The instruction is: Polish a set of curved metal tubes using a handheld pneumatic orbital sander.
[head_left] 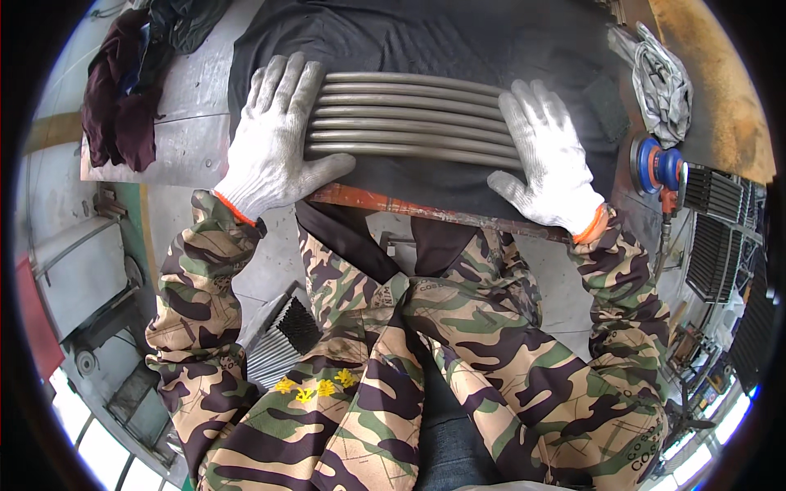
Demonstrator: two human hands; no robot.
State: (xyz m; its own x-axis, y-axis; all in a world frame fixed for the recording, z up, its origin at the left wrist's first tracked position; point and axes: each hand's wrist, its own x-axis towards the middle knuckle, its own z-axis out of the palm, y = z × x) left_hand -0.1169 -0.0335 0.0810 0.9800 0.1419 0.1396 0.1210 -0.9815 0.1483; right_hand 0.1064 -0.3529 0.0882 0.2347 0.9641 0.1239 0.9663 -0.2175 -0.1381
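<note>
Several grey metal rods (pixel 409 114) lie side by side on a black cloth (pixel 393 41) that covers the workbench. Over their left ends rests my left hand (pixel 278 135) in a white knit glove, fingers stretched forward and thumb pointing inward. My right hand (pixel 544 151), gloved the same way, lies against the right ends with its fingers extended and thumb apart. Neither hand is wrapped round a rod. The rod ends under or behind the gloves are hidden.
A blue and red disc sander (pixel 657 166) sits at the bench's right side, below a crumpled grey cloth (pixel 661 86). Dark red clothing (pixel 123 114) lies at the left. Racks of dark rods (pixel 716 245) stand at the right. A bundle of rods (pixel 282 344) stands on the floor near my left forearm.
</note>
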